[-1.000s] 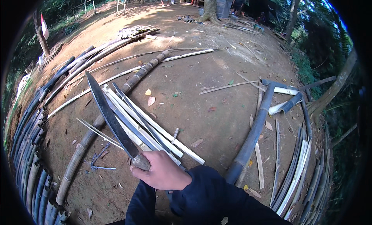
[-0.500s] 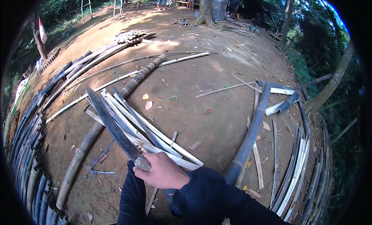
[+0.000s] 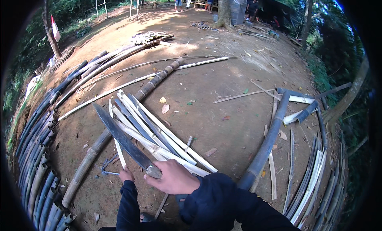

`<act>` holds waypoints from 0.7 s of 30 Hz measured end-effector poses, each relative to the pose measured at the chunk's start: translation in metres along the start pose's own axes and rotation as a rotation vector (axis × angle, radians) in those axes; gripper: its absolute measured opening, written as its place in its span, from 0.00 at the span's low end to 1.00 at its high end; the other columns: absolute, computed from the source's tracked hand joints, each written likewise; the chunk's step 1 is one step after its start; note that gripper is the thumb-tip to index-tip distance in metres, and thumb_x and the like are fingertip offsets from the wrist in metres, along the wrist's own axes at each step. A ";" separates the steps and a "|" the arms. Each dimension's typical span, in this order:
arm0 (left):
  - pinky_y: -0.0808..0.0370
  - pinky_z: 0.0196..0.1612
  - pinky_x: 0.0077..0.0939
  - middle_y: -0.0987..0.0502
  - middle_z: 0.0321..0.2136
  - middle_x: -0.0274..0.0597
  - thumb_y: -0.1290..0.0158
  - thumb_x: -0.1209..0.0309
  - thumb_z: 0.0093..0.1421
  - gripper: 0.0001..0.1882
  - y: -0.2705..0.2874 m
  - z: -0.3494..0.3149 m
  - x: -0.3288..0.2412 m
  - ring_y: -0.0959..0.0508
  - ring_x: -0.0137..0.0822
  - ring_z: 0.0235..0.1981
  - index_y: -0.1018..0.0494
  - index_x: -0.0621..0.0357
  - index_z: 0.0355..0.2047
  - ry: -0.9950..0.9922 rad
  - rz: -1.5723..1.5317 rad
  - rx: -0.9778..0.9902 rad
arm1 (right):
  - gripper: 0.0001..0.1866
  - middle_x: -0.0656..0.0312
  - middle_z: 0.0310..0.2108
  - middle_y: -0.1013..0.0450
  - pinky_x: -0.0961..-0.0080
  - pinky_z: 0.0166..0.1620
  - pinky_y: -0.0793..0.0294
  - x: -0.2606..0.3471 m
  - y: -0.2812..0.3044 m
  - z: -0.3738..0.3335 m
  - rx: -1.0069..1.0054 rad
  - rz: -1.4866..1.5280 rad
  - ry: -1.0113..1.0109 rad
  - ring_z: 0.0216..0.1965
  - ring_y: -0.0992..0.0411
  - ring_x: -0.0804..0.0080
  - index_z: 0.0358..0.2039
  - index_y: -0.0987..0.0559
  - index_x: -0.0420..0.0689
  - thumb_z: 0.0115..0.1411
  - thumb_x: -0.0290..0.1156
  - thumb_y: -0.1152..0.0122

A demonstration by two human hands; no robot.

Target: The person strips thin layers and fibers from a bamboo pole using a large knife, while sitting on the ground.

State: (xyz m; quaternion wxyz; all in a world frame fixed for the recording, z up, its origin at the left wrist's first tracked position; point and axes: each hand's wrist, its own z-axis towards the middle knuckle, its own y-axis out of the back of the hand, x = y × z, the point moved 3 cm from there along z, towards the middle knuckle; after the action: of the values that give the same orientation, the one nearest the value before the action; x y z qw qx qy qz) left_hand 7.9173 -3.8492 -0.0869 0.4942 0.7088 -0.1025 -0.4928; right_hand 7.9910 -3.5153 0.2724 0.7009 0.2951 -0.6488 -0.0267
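My right hand [image 3: 177,176] is closed round the handle of a machete. Its long dark blade [image 3: 123,137] points up and to the left. Lower left, my left hand [image 3: 127,175] grips the near end of a thin pale bamboo strip [image 3: 119,154]. The strip runs away from me, and the blade crosses in front of its middle; whether they touch I cannot tell. Just right of the blade lies a bundle of split bamboo strips [image 3: 159,129], pale inside and dark outside. It rests across a long brown bamboo pole [image 3: 92,151] on the ground.
Many dark bamboo poles [image 3: 38,147] lie along the left. A thick bamboo pole [image 3: 266,141] on the right runs toward a bamboo frame, with more split lengths [image 3: 308,179] beyond it. People [image 3: 178,1] stand far off near a tree trunk [image 3: 224,10].
My left hand has come out from behind the right one and now shows at the left, holding a bamboo strip. The view has shifted slightly; the machete stays in my right hand.
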 end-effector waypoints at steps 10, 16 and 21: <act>0.40 0.06 0.27 0.33 0.14 0.36 0.54 0.58 0.71 0.18 0.179 -0.051 -0.057 0.35 0.29 0.05 0.34 0.61 0.31 0.069 -0.362 0.251 | 0.17 0.49 0.16 0.28 0.63 0.29 0.28 -0.020 -0.013 0.020 0.092 -0.031 0.125 0.20 0.26 0.54 0.34 0.23 0.36 0.58 0.39 0.38; 0.44 0.08 0.22 0.34 0.14 0.32 0.57 0.60 0.72 0.15 0.308 -0.093 -0.059 0.39 0.23 0.07 0.30 0.58 0.34 -0.011 -0.332 0.244 | 0.16 0.50 0.23 0.27 0.63 0.34 0.28 -0.014 -0.091 0.069 0.070 -0.016 0.283 0.26 0.26 0.56 0.34 0.25 0.38 0.60 0.39 0.37; 0.43 0.13 0.20 0.33 0.14 0.30 0.55 0.58 0.71 0.17 0.319 -0.129 -0.078 0.38 0.21 0.10 0.31 0.58 0.30 -0.124 -0.292 0.271 | 0.25 0.46 0.40 0.35 0.58 0.47 0.28 -0.011 -0.096 0.110 -0.112 -0.136 0.293 0.40 0.29 0.48 0.38 0.26 0.36 0.59 0.49 0.37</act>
State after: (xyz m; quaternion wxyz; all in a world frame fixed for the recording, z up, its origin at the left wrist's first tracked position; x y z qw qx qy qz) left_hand 8.0909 -3.8792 0.2185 0.3105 0.7443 -0.0944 -0.5837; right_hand 7.9207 -3.6315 0.2175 0.7999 0.2995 -0.5157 -0.0670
